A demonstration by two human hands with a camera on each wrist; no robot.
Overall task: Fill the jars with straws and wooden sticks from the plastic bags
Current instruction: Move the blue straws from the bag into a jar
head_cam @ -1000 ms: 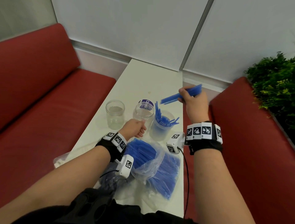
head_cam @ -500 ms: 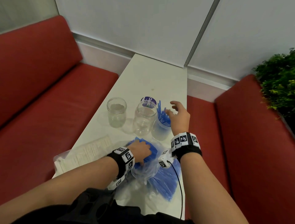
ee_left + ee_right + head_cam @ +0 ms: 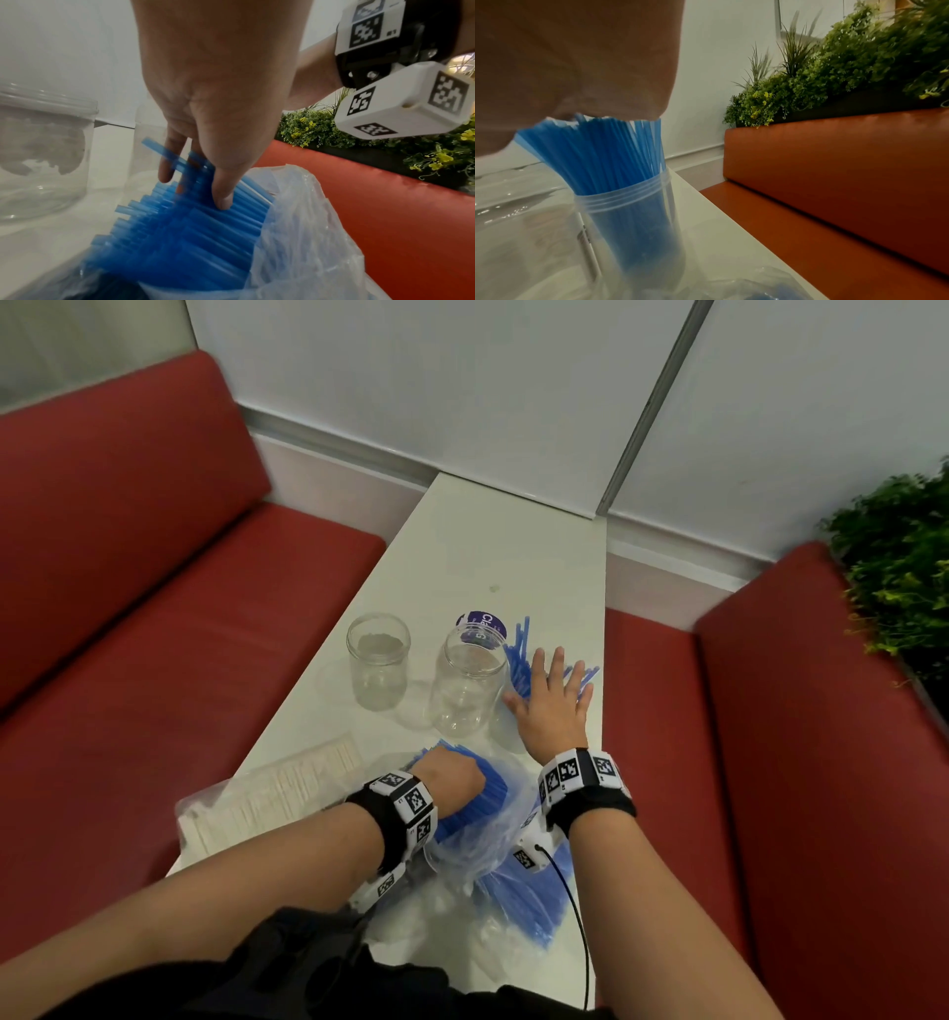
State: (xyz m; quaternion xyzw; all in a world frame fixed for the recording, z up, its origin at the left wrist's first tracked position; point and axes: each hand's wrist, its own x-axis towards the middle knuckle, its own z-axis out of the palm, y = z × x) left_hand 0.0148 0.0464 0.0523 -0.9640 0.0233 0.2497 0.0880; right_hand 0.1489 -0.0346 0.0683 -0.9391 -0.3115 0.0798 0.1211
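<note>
Three clear jars stand on the white table. The left jar and the middle jar hold nothing. The right jar is packed with upright blue straws. My right hand lies flat on the straw tops with its fingers spread. My left hand reaches into the mouth of the clear plastic bag, and its fingers and thumb curl round a few of the blue straws there. A second bag, of pale wooden sticks, lies to the left.
A purple lid lies behind the middle jar. Red bench seats flank the narrow table on both sides. A green plant stands behind the right bench. The right jar stands close to the table's right edge.
My right hand let its bundle of straws go into the right jar and now presses flat on them. My left hand left the middle jar and took hold of straws in the bag.
</note>
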